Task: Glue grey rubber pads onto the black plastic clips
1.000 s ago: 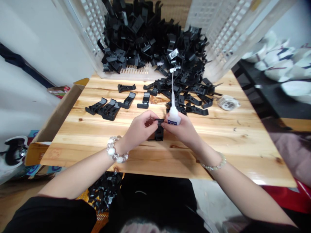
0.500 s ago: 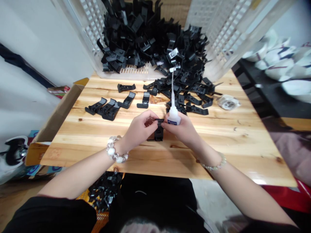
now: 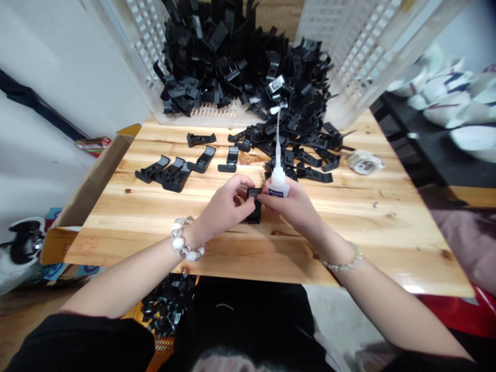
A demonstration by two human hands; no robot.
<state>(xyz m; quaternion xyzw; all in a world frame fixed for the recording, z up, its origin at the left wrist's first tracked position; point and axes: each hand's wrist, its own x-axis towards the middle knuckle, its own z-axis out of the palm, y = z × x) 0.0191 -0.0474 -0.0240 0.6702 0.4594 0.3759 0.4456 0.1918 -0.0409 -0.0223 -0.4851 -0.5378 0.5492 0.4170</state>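
Near the front middle of the table, a black plastic clip (image 3: pixel 254 214) is between my two hands. My left hand (image 3: pixel 228 204) grips its left side with thumb and fingers. My right hand (image 3: pixel 292 204) holds a small white glue bottle (image 3: pixel 278 181) with a long thin nozzle pointing away from me, while its thumb touches the clip's right edge. Beyond my hands, several similar black clips (image 3: pixel 178 177) lie on the wooden table at the left. A looser heap of them (image 3: pixel 310 139) spreads behind the bottle.
A white slatted plastic crate (image 3: pixel 209 120), tipped toward me, spills black clips onto the wooden table (image 3: pixel 387 232). A roll of clear tape (image 3: pixel 364 163) lies at the right. Below the table's front edge, an orange basket (image 3: pixel 165 345) holds more black parts. A cardboard box (image 3: pixel 77 201) stands at the left.
My left thumb has shifted slightly right and down over the clip. The glue bottle has moved a little to the right in my right hand.
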